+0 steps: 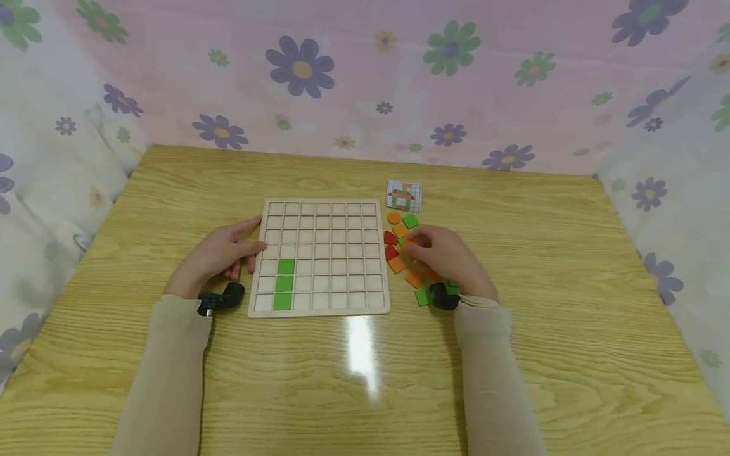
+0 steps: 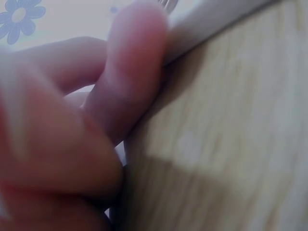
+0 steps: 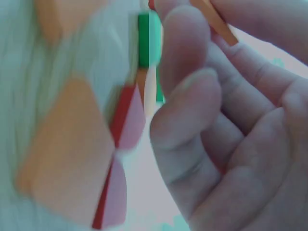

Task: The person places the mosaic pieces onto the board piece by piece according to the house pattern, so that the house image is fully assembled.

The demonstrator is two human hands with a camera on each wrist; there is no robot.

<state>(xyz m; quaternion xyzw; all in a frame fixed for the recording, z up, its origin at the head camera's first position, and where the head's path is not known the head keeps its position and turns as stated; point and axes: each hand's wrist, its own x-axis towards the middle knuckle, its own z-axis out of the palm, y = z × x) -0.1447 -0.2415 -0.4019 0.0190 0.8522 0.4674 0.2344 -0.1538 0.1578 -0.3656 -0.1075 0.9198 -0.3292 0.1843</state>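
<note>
A wooden grid board (image 1: 323,251) lies on the table, with three green squares (image 1: 284,283) in the lower cells of its second column from the left. My left hand (image 1: 219,253) rests at the board's left edge, thumb on the rim and index finger stretched along the side; its fingers (image 2: 137,53) look blurred in the left wrist view. To the right of the board, my right hand (image 1: 447,253) pinches a thin orange piece (image 3: 216,21) between thumb and finger. Below it are loose orange, green and red pieces, among them a red wedge (image 1: 391,253), partly covered by the hand.
Behind the loose pieces lies a small pattern card (image 1: 403,195) showing a coloured grid picture. An orange disc (image 1: 394,218) and a green piece (image 1: 410,221) sit just in front of it. Flowered cloth (image 1: 365,82) stands behind the wooden table (image 1: 319,392).
</note>
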